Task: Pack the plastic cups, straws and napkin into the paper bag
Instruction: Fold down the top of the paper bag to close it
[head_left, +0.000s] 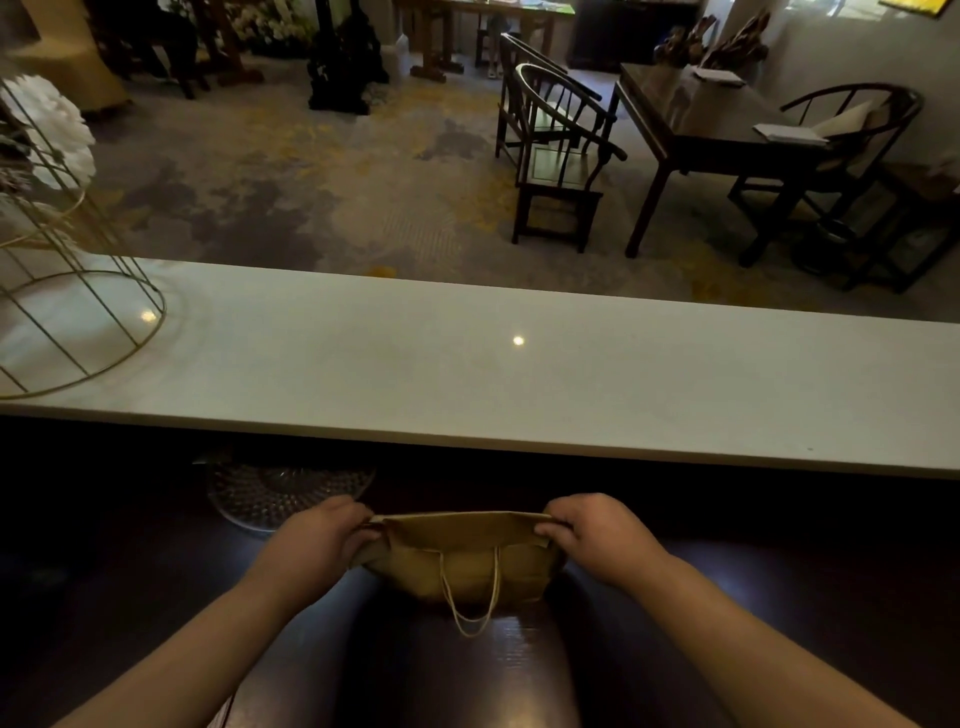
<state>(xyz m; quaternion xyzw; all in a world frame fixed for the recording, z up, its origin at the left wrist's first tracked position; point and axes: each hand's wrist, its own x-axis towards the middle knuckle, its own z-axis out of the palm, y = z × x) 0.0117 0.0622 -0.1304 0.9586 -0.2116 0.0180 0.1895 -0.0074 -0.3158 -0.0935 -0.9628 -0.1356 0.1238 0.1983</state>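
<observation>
A brown paper bag (462, 564) stands on the dark lower counter in front of me, its white cord handle hanging down the near side. My left hand (324, 535) pinches the bag's left top edge. My right hand (592, 530) pinches the right top edge. The bag's mouth is pulled flat between them, so its inside is hidden. No cups, straws or napkin are in view.
A patterned glass plate (275, 491) lies just left of the bag, half under the raised white counter (519, 384). A gold wire stand (78, 312) sits on that counter at far left. Beyond are carpet, dark chairs (561, 161) and a table (717, 124).
</observation>
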